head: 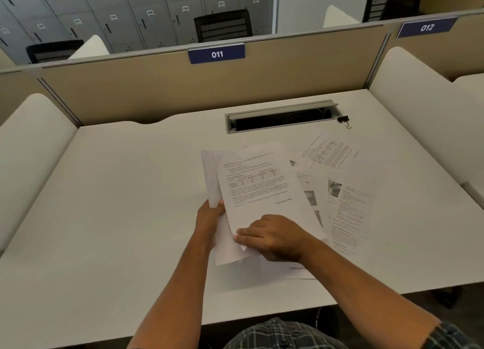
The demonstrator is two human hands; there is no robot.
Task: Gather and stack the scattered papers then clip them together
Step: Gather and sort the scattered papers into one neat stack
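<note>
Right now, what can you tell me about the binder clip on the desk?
The binder clip is small, with a black body and two silvery wire handles. It lies on the white desk at the far right, just beside the right end of the open cable slot. Nothing grips it; both hands are away from it, busy with the papers. It sits apart from the nearest sheet, clamping no paper. Finer detail is too small to tell.

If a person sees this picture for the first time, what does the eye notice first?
First, the two hands at the centre: the left hand and right hand hold a bundle of printed papers above the white desk. More loose sheets lie to the right, and a black binder clip waits beside the cable slot.
</note>
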